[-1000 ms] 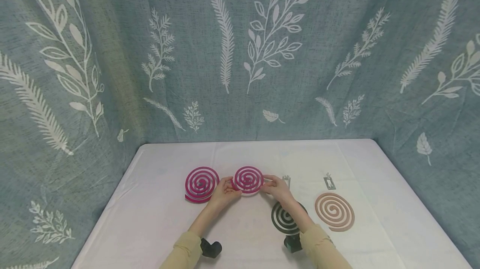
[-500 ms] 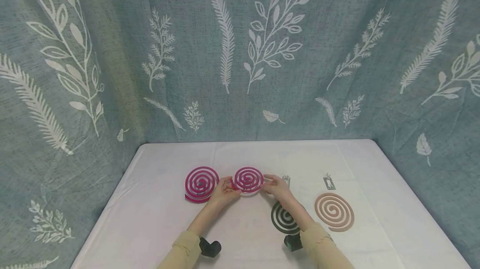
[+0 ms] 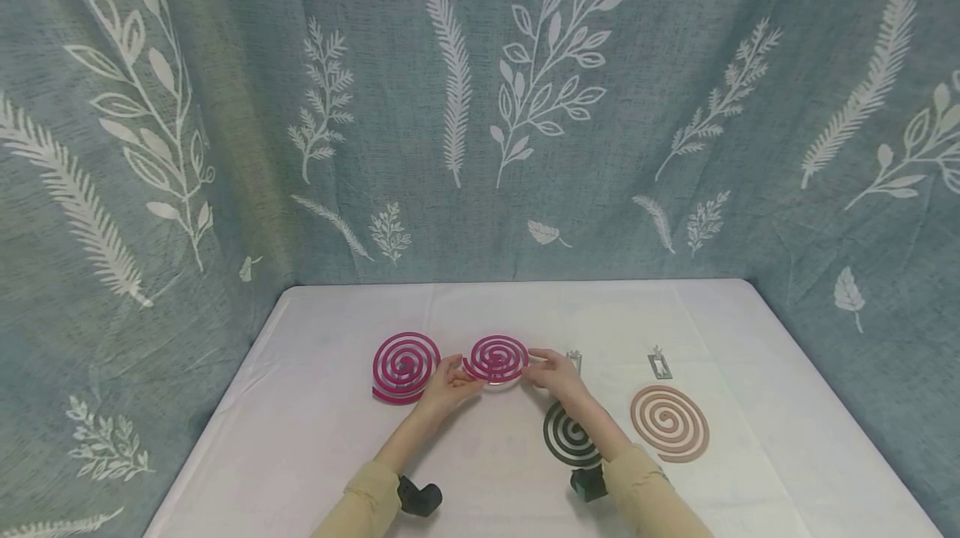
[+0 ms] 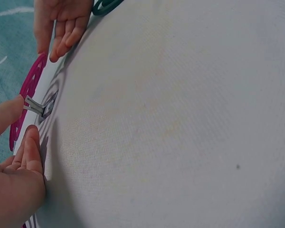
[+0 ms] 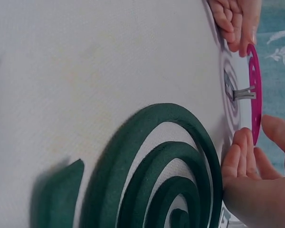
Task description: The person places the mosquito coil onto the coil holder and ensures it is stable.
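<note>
A magenta mosquito coil (image 3: 496, 359) is held level between both hands at the middle of the table. My left hand (image 3: 448, 388) pinches its left edge, thumb above and fingers below, and my right hand (image 3: 557, 375) pinches the right edge. Under the coil, a small metal stand (image 4: 35, 106) rises from the cloth, its upright prongs meeting the coil's middle; the right wrist view shows this stand (image 5: 242, 93) side-on too. Just left of my left hand is a second magenta coil (image 3: 405, 367), with metal showing at its centre. A dark green coil (image 3: 570, 435) lies partly under my right forearm.
A tan coil (image 3: 670, 424) lies on the white tablecloth (image 3: 315, 404) at the right. Beyond it is a small metal stand (image 3: 660, 364), and another stand (image 3: 574, 360) sits partly behind my right hand. A patterned blue-grey curtain (image 3: 375, 104) closes off the back.
The held coil has tipped slightly flatter, and more of the stand shows beneath it. Both hands keep their places at its edges. The other coils have not moved.
</note>
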Tool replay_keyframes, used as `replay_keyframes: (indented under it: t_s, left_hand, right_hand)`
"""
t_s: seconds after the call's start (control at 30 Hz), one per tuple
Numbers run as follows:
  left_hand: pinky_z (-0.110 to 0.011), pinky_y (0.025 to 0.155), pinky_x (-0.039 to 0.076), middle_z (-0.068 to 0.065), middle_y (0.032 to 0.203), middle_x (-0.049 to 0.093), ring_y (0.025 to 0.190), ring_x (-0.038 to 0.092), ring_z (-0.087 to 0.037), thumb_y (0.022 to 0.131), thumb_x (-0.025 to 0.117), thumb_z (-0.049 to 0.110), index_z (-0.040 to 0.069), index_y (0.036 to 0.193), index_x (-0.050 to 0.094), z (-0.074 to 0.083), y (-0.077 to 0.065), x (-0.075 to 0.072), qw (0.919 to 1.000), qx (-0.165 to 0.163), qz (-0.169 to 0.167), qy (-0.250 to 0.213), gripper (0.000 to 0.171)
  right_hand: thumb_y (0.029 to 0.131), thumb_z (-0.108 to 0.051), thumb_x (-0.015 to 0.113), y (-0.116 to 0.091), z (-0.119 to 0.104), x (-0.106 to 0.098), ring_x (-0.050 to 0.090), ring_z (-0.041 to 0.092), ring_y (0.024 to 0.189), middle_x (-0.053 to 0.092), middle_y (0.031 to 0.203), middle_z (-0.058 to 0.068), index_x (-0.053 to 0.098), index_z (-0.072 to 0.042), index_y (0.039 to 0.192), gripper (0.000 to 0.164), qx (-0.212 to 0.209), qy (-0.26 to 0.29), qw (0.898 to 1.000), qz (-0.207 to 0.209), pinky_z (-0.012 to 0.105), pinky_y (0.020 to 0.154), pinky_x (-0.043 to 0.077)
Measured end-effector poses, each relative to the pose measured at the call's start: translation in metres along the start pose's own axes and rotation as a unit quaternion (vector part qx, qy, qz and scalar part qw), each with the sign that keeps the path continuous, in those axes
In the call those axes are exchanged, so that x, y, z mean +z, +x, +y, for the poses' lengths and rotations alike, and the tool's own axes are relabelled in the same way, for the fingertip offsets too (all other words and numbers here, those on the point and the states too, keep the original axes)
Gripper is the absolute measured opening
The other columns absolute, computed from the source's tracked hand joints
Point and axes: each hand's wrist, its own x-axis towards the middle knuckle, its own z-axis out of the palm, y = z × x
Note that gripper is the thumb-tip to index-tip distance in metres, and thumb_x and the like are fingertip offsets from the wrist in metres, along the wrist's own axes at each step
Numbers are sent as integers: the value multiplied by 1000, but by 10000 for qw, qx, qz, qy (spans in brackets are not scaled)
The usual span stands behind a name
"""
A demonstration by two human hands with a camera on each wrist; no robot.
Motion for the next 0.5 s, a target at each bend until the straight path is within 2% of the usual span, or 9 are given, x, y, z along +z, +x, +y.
replay_keyframes:
  t_s: [0.27,0.5]
  left_hand:
    - [-28,81,50,-16,101,61,84,57,-12,86,67,11,-9,140,28,1,-8,0,9999,-56,-3,-117,69]
    - [-44,93,47,-25,111,61,96,61,-26,88,64,15,-12,141,21,4,-16,-2,9996,-222,-77,-133,74]
  right_hand:
    - [85,-22,67,-4,-2,-2,65,22,91,67,103,14,49,-1,133,56,-41,-21,10000,13,45,87,51]
    - [87,-22,65,-9,-8,-9,66,21,89,68,105,15,49,-4,134,52,-56,-294,9995,100,43,83,53]
